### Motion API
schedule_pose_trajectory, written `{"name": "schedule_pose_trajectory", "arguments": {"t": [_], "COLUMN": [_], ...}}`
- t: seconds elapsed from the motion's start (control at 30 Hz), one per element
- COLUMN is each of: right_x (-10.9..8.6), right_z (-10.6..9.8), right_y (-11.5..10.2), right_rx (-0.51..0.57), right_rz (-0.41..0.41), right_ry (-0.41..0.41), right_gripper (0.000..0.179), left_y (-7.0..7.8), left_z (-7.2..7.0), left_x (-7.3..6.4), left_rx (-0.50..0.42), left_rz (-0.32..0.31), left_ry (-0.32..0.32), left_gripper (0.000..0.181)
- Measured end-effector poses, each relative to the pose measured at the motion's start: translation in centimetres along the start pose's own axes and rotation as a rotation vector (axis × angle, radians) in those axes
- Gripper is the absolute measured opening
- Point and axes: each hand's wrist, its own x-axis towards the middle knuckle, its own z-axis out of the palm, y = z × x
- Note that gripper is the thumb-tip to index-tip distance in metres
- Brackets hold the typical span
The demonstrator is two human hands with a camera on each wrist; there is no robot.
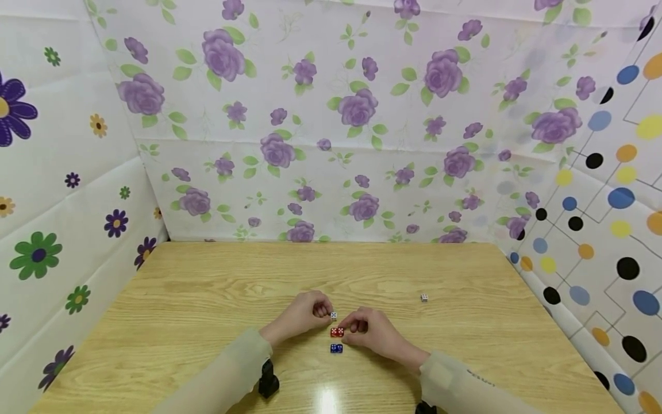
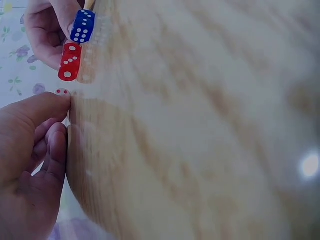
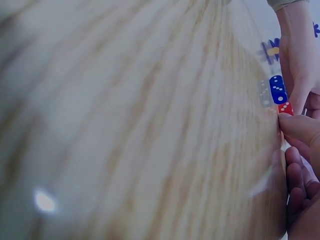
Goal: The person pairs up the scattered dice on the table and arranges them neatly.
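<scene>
My left hand (image 1: 309,309) pinches a small white die (image 1: 333,315) at its thumb and fingertip. The left wrist view shows that die (image 2: 62,92) with red pips, partly hidden by the thumb. Just nearer to me, two red dice (image 1: 337,332) sit side by side on the table. My right hand (image 1: 376,333) holds its thumb and index finger at the right red die, which the thumb partly covers in the right wrist view (image 3: 285,108). In front of the red pair stands a pair of blue dice (image 1: 336,348), untouched.
Another white die (image 1: 424,297) lies apart, farther back on the right of the wooden table (image 1: 217,287). Patterned cloth walls (image 1: 320,190) enclose the table's back and both sides. Dark wrist straps with a camera mount (image 1: 268,380) sit over the sleeves.
</scene>
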Motion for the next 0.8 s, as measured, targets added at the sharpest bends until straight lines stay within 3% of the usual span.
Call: {"name": "schedule_pose_trajectory", "arguments": {"t": [0.2,0.3,0.53,0.8], "right_x": [-0.1,-0.2,-0.1,-1.1], "right_z": [-1.2,-2.6,-7.7,-11.7], "right_y": [0.8,1.0,1.6,5.4], "right_rx": [0.035,0.002,-0.217,-0.436], "right_rz": [0.003,-0.019,-0.099,-0.119], "right_ry": [-0.022,0.001,0.139,0.269], "right_gripper": [0.024,0.024,0.024,0.028], "left_y": [-0.2,-0.3,-0.3,-0.4], "left_z": [0.0,0.0,0.1,0.1], "left_x": [0.0,0.1,0.0,-0.2], "left_rx": [-0.009,-0.015,-0.014,-0.01], "left_rz": [-0.003,-0.004,-0.011,0.006], "left_ry": [-0.005,-0.008,-0.008,0.007], "left_gripper": [0.007,0.006,0.006,0.007]}}
